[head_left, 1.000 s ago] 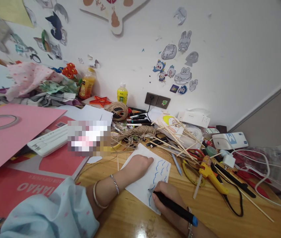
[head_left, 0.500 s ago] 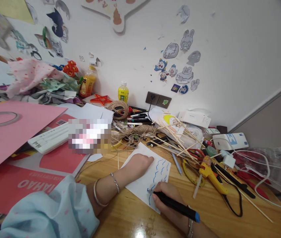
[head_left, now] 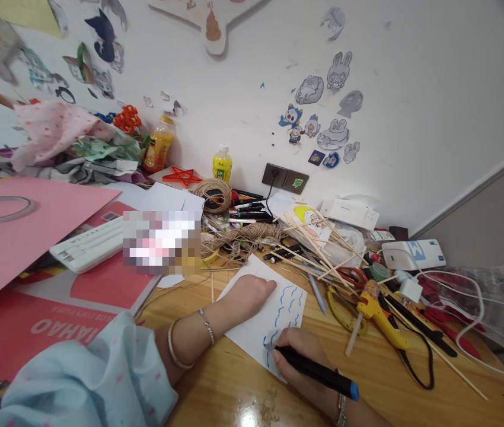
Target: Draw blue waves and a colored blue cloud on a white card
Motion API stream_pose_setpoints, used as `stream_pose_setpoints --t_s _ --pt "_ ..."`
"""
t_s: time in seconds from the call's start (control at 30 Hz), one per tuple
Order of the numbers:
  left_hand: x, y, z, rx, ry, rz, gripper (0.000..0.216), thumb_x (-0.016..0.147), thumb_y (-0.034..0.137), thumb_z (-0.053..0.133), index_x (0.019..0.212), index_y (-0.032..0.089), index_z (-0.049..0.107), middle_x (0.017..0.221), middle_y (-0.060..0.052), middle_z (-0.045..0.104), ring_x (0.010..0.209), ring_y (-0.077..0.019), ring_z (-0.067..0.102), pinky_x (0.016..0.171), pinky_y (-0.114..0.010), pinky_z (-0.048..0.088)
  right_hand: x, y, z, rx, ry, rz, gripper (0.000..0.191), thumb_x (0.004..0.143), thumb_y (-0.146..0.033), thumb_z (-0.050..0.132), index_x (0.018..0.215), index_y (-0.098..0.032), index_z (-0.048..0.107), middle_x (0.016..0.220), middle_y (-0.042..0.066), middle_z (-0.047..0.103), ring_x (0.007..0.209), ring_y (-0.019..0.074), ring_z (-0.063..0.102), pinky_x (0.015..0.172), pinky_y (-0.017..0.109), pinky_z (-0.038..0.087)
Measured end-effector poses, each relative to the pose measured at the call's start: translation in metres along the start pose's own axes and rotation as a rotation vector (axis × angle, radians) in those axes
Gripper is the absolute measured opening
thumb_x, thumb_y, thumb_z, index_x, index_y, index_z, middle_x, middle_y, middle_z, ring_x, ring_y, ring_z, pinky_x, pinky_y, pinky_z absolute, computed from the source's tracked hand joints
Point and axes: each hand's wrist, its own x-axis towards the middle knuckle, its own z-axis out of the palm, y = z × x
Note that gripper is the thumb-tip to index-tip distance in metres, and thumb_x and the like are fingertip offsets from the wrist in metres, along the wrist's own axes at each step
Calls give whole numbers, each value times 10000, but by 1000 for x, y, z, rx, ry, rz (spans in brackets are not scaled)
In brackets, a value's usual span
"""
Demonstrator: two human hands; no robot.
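Observation:
A white sheet of paper [head_left: 252, 341] lies at a slant on the wooden table, with rows of short wavy blue lines on it. My left hand [head_left: 249, 296] rests on its upper left part, fingers curled under in a loose fist and no object visible in them. Pinched in my right hand [head_left: 300, 353] is a thick black marker [head_left: 318, 372] with a blue end. Its tip touches the paper near the lower left wavy lines, and the right hand covers the sheet's lower right corner.
To the right lie a yellow glue gun [head_left: 383, 317], red-handled scissors [head_left: 352, 276], thin wooden sticks [head_left: 323, 255] and a white cable [head_left: 478, 296]. Twine [head_left: 252, 234] and pens sit behind the paper. A white keyboard [head_left: 89, 243] and pink sheet [head_left: 34, 237] are at left.
The marker tip has shifted very slightly left, leaving a little more blue at the stroke there. My left hand stays in place on the paper.

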Motion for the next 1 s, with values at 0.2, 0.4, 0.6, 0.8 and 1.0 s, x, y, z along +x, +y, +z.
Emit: stream_pose_setpoints --t_s 0.2,0.4,0.6,0.8,1.0 --pt "-1 0 0 -6 9 0 184 887 82 432 904 149 602 702 -64 660 701 -218 652 602 -275 436 0 -1 -1 15 6 -1 197 853 -310 502 697 -213 573 643 17 626 602 156 574 574 255 426" --pt "-1 0 0 -14 8 1 177 886 82 438 904 147 601 724 -72 669 708 -219 649 618 -279 440 0 -3 -2 -10 7 -11 265 874 -358 503 669 -219 595 619 16 617 593 154 553 570 252 414" --pt "-1 0 0 -18 3 7 150 895 96 457 906 148 597 723 -67 671 710 -217 651 610 -269 423 0 -3 -1 -20 -17 -20 312 875 -385 497 628 -220 590 589 12 606 575 154 542 561 255 402" --pt "-1 1 -2 -12 -5 7 161 893 88 447 911 145 596 730 -67 671 718 -214 654 608 -267 422 -2 -1 1 -17 -12 -58 330 884 -391 467 631 -215 584 586 17 607 564 150 546 560 255 407" --pt "-1 1 -2 -9 -2 0 189 890 86 423 897 153 600 724 -67 669 715 -215 655 601 -272 429 -2 1 3 -20 19 -96 305 888 -373 456 658 -217 582 593 20 611 561 150 552 550 253 403"
